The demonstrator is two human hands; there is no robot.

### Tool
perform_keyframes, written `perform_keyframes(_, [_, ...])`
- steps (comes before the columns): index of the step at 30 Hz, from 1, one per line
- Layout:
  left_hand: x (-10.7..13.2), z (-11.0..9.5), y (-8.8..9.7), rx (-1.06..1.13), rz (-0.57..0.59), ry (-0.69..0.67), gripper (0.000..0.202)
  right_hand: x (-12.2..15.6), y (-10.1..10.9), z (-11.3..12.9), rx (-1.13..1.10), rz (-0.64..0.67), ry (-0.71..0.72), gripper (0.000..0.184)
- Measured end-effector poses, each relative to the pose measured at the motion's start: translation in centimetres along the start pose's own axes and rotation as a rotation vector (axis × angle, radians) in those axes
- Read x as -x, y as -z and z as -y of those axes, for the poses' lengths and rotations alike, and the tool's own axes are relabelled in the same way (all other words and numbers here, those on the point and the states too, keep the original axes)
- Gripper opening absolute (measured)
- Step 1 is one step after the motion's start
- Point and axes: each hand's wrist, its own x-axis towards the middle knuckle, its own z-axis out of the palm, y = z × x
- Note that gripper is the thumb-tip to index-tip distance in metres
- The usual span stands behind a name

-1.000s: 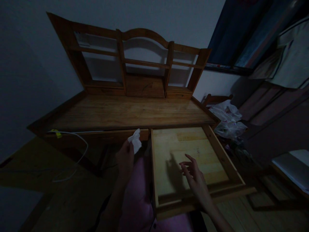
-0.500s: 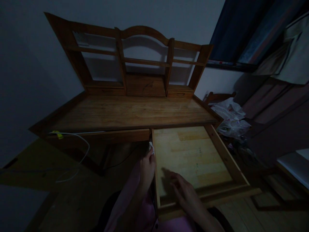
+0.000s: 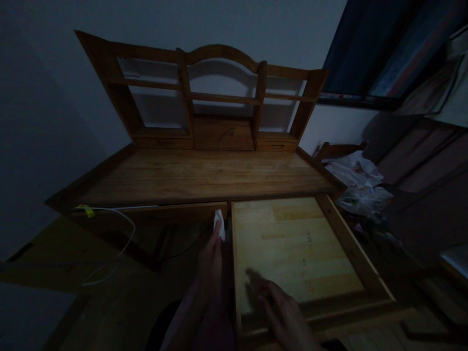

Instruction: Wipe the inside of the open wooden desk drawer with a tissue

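Observation:
My left hand (image 3: 211, 253) is closed on a crumpled white tissue (image 3: 219, 225), which sticks up past the fingertips. It is at the gap left of the pulled-out wooden drawer (image 3: 275, 246), close to the right end of the closed drawer front (image 3: 175, 212). My right hand (image 3: 281, 309) hovers over the near edge of the pulled-out drawer, its loosely bent fingers apart with nothing visible in them. A shadow of that hand falls on the pale drawer bottom, where a few small dark marks show.
A wooden desk (image 3: 215, 170) with a shelf hutch (image 3: 221, 100) stands against the wall. A white cable (image 3: 129, 229) with a yellow tag (image 3: 87, 210) hangs at the left. Clear plastic bags (image 3: 360, 178) are piled on a chair (image 3: 341, 148) at the right.
My left hand has moved left, away from the drawer's side wall, and more of the tissue shows. My right hand stays over the drawer's near edge. The view has shifted slightly.

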Motion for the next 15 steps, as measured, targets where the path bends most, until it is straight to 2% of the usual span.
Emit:
perform_keyframes(2, [-3.3,-0.1,-0.8,-0.038,0.078,-0.145,0.05,0.0,0.0,0.1,-0.005,0.0,-0.005,0.045])
perform_keyframes(3, [-4.5,0.1,-1.2,-0.057,0.161,-0.22,0.051,-0.1,0.1,0.2,-0.01,0.005,-0.005,0.046])
perform_keyframes(6, [-6.1,1.3,-2.3,-0.121,0.306,-0.324,0.059,-0.3,0.2,0.5,-0.035,0.032,-0.006,0.049])
perform_keyframes(10, [-4.9,3.5,-1.7,-0.196,0.332,-0.352,0.069,-0.5,0.4,0.9,-0.078,0.066,-0.018,0.049])
perform_keyframes(12, [-3.7,4.4,-1.0,-0.226,0.399,-0.37,0.072,-0.5,0.4,0.9,-0.089,0.075,-0.02,0.049])
perform_keyframes(15, [-1.5,5.1,-0.2,-0.265,0.423,-0.379,0.072,-0.4,0.4,1.1,-0.08,0.092,-0.022,0.051])
